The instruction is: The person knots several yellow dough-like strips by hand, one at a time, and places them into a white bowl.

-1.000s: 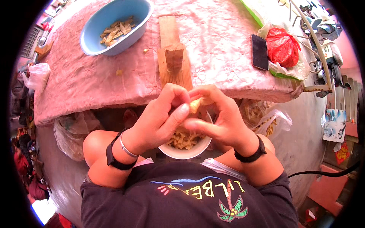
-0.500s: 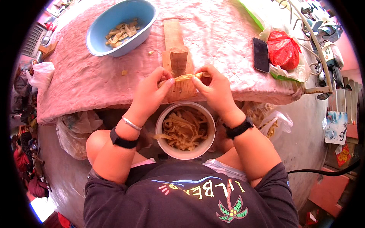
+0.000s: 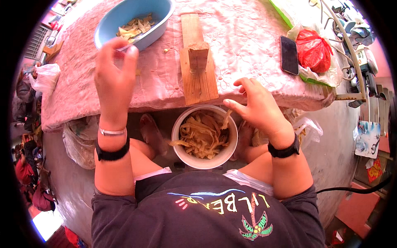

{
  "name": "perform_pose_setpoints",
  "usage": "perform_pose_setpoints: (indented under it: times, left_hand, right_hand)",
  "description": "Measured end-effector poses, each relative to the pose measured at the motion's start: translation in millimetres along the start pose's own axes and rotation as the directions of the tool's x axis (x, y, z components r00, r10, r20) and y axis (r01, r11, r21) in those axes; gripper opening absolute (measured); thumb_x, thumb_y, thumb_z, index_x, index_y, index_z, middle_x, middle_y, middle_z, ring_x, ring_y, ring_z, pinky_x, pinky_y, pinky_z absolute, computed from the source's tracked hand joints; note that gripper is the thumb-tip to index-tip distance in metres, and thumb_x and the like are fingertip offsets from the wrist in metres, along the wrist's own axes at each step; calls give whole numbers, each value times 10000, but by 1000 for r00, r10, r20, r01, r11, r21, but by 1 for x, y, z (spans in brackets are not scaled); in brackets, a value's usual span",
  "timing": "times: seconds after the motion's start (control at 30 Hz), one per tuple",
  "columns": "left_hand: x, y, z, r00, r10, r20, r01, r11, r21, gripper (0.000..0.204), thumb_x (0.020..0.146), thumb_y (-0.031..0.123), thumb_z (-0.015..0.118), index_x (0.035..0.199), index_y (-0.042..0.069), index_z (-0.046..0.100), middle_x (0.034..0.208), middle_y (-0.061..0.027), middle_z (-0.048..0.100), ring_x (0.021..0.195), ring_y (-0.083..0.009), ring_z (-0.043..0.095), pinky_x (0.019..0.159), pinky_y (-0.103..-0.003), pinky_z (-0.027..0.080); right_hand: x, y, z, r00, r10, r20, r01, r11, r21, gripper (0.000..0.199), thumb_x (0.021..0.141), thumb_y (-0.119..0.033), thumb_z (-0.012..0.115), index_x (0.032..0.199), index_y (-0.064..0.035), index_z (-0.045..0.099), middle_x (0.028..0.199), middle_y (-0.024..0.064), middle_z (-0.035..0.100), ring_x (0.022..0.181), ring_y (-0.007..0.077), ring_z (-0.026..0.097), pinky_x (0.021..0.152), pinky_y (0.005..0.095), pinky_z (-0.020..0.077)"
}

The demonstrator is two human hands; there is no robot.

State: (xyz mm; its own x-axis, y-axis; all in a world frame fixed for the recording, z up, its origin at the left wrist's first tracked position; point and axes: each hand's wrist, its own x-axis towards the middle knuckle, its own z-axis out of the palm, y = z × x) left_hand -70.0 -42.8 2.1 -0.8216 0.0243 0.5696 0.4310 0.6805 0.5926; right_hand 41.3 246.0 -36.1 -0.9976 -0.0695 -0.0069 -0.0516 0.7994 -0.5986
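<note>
My left hand (image 3: 115, 76) is raised at the near rim of a blue plastic basin (image 3: 165, 27), thumb and fingers apart, nothing visible between them. Pale yellow-brown pieces (image 3: 138, 27) lie in the basin. My right hand (image 3: 260, 105) hovers right of a white bucket (image 3: 175, 155), its fingers spread with nothing in them. Many limp yellowish-brown strips (image 3: 202, 136) fill the bucket between my legs, and one strip (image 3: 226, 120) stands up by its right rim. Between my hands, a wooden stand (image 3: 200, 87) with an upright block (image 3: 198, 56) rests on the table edge.
A pink quilted cloth covers the table (image 3: 231, 45). To the right lie a black phone (image 3: 289, 55) and a red plastic bag (image 3: 313, 50), close to a metal frame (image 3: 350, 66). Clear plastic bags (image 3: 80, 142) sit under the table edge.
My hands have come apart from the strip they held over the wooden stand. The left moved up-left to the basin; the right moved down-right near the bucket. One strip now stands at the bucket's rim.
</note>
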Motion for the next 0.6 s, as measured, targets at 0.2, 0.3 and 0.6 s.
perform_pose_setpoints:
  times: [0.2,0.3,0.6]
  left_hand:
    - [-124,-5,36,-150,-26,988,-274,962,-16,199,836,204,624,918,53,724,903,-163,683,811,-334,672,705,-429,538]
    - [-207,-36,50,-153,-112,982,-560,828,7,236,803,209,636,953,62,743,932,-148,705,851,-323,693,751,-428,556]
    - [-76,49,29,-120,308,944,799,594,-93,216,992,172,554,1111,7,627,818,-11,604,638,-73,568,593,-210,480]
  right_hand:
    - [4,-2,6,992,-46,121,37,997,72,292,842,-261,727,932,-7,614,791,164,637,743,303,637,687,397,508]
    - [3,-5,10,989,-93,117,82,992,97,286,845,-264,712,906,-6,606,794,180,636,760,345,635,703,431,503]
    - [-4,-20,10,968,-167,188,59,878,475,325,917,-279,670,1067,5,622,937,197,689,858,283,691,739,376,531]
